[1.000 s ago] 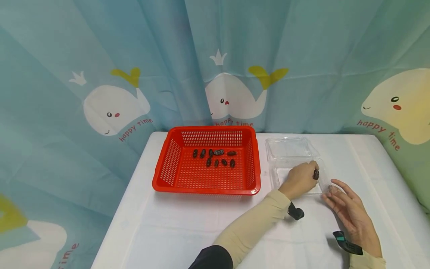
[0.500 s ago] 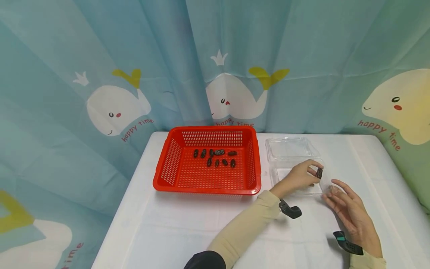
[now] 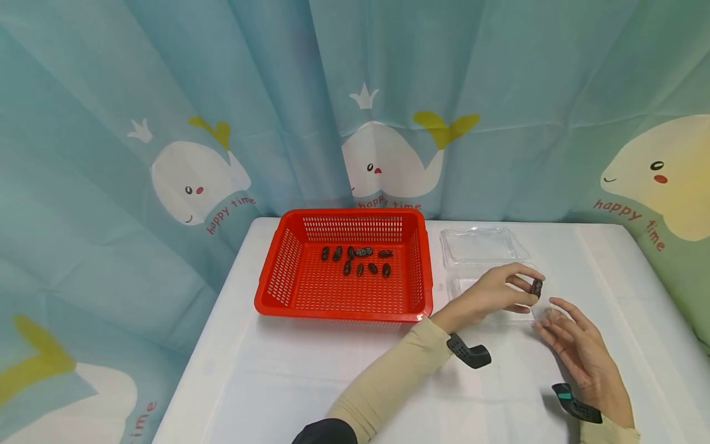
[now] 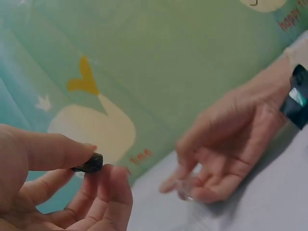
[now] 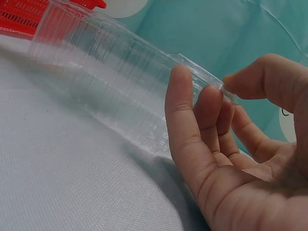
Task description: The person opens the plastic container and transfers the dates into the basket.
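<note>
Between thumb and fingers, my left hand (image 3: 496,293) pinches a dark wrinkled date (image 3: 536,288), seen end-on as a dark lump (image 4: 94,163) in the left wrist view. This hand is over the right side of an open clear plastic box (image 3: 455,295) and covers much of it. My right hand (image 3: 585,351) pinches the box's near right corner; in the right wrist view its thumb and fingers meet at the rim of the clear box (image 5: 110,77). The box's clear lid (image 3: 479,245) lies folded back behind it.
Left of the box stands a red slotted basket (image 3: 344,314). Several dark dates (image 3: 347,267) lie spread on its floor. The white table (image 3: 266,382) ends at the back against a blue-green curtain (image 3: 310,154) printed with whales.
My left hand has moved right with the date, from over the middle of the box to its right side. My right hand holds the corner as before.
</note>
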{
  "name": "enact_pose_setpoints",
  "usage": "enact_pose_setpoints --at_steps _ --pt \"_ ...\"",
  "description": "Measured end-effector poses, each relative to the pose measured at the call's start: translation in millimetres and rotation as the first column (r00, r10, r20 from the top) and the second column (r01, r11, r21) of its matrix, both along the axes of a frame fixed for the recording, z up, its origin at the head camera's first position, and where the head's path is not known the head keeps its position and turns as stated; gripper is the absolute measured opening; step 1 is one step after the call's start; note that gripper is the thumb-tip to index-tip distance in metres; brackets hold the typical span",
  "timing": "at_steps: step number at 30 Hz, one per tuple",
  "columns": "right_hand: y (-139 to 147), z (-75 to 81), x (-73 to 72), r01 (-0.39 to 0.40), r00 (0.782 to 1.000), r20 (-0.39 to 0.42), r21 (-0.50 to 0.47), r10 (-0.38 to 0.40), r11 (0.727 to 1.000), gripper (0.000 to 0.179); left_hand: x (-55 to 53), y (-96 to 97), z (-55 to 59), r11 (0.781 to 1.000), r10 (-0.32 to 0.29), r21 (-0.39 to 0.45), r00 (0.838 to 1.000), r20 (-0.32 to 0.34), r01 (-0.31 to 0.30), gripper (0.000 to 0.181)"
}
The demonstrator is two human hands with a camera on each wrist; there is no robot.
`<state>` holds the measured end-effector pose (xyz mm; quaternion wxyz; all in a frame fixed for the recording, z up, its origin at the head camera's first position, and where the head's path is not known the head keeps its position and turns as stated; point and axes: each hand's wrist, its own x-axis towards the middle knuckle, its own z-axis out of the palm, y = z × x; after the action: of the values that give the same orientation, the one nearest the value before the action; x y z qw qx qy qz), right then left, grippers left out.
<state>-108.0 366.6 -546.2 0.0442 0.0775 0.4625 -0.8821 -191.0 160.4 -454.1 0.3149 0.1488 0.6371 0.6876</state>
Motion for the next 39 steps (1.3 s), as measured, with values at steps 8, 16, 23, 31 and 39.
enact_pose_setpoints --at_steps 8,16,23,31,39 --pt "0.7 -1.1 0.8 0.021 0.999 0.028 -0.001 -0.021 1.000 0.039 -4.6 -25.4 27.1 0.997 -0.059 0.042 0.998 -0.004 0.059 0.036" --pt "2.3 0.3 0.8 0.007 1.000 0.029 0.001 -0.007 1.000 0.039 -22.7 -62.8 48.3 0.993 -0.097 0.075 0.995 0.033 0.094 0.035" --pt "3.0 -1.4 1.3 0.001 1.000 0.021 -0.007 -0.001 1.000 0.041 -34.3 -97.7 59.2 0.987 -0.143 0.085 0.988 0.066 0.137 0.036" --pt "1.4 -0.6 1.2 0.009 0.999 0.038 -0.012 -0.008 1.000 0.041 -51.4 -135.8 60.0 0.984 -0.173 -0.038 0.981 0.090 0.177 0.031" --pt "0.8 -1.0 0.0 -0.007 1.000 0.022 -0.010 0.007 1.000 0.040 -67.5 -177.5 53.3 0.951 -0.252 -0.153 0.961 0.118 0.268 0.033"
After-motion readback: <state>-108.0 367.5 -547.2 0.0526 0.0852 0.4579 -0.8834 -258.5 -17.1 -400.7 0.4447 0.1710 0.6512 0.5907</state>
